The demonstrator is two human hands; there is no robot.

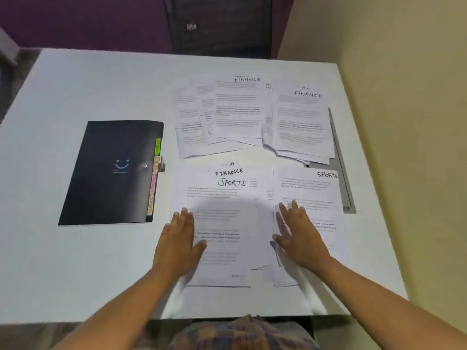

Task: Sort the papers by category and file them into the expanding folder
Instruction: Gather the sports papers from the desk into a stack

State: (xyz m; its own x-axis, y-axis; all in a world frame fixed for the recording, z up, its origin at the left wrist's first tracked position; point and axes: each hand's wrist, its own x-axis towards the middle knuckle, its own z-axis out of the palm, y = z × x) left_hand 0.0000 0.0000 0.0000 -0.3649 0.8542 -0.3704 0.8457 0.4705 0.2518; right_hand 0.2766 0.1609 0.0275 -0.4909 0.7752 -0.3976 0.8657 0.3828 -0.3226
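Note:
A black expanding folder (111,173) with coloured tabs lies closed at the left of the white table (75,261). Near me lie two stacks of printed sheets: one topped by a SPORTS sheet (222,198) over a FINANCE sheet, and another SPORTS sheet (313,193) to its right. My left hand (177,243) rests flat on the left edge of the near left stack, fingers straight. My right hand (300,236) lies flat on the right SPORTS sheet. Farther back, loose papers headed FINANCE (240,109) fan out, with a second FINANCE pile (300,122) beside them.
A grey flat strip (341,173) sticks out from under the right-hand papers near the table's right edge. A dark chair back (219,26) stands behind the table. A beige wall (404,122) runs close along the right side.

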